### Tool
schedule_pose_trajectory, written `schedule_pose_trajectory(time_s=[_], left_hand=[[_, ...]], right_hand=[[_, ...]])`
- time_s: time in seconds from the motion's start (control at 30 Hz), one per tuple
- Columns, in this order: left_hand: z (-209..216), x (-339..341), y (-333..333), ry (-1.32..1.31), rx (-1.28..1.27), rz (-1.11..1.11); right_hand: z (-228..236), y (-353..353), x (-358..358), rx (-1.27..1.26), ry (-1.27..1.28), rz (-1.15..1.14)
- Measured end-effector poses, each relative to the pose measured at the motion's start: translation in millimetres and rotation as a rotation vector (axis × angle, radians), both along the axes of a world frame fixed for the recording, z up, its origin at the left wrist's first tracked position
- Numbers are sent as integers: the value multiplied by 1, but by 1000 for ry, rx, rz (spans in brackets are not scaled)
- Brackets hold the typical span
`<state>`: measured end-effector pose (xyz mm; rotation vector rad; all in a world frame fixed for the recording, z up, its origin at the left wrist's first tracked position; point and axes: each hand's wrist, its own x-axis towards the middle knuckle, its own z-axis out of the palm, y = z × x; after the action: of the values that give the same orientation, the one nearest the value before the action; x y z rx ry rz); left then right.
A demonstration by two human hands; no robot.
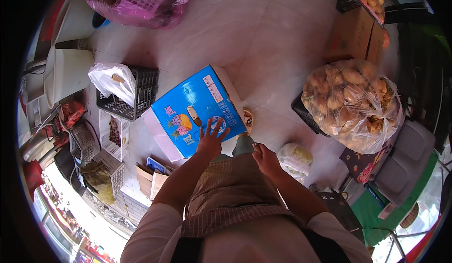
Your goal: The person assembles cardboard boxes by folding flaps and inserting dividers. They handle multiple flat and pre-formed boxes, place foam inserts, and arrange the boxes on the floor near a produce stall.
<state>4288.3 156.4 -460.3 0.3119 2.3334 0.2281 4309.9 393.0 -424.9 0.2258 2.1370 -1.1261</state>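
Observation:
A blue cardboard box (188, 93) with a pineapple picture and an oval hand hole stands in front of me, turned at an angle. Pale sides show at its left and upper right. My left hand (212, 138) rests on or just over its printed face near the lower edge, fingers spread and holding nothing. Beside the box's lower right corner, my right hand (266, 158) is closed around a slim tool (254, 143) with a thin tip pointing at the box. It looks like a small knife, but most of it is hidden in my fist.
Left of the box are a black crate (146, 91) with a white bag and a white basket (123, 131). A clear bag of brown roots or bulbs (353, 102) sits at right, near a wrapped pale bundle (295, 159). A purple-wrapped basket (141, 4) stands far left, cartons (353, 36) far right.

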Motion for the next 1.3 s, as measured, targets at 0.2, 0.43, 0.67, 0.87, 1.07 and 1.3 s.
schedule_pose_trajectory(time_s=[0.2, 0.43, 0.67, 0.87, 1.07, 1.3], left_hand=[[4, -12, 14, 21, 300, 383], [-7, -83, 76, -127, 779, 1565], [-53, -87, 81, 211, 735, 1205], [-29, -142, 108, -196, 690, 1984], [-131, -107, 100, -122, 225, 1516], [-158, -80, 72, 39, -77, 1228]], right_hand=[[-32, -26, -19, 106, -46, 13], [-32, -24, -28, 443, 88, 311], [-36, -19, -46, 534, 294, 372], [-2, -9, -66, 478, 167, 406], [54, 77, -20, 117, -96, 313], [55, 116, -14, -143, -426, -451]])
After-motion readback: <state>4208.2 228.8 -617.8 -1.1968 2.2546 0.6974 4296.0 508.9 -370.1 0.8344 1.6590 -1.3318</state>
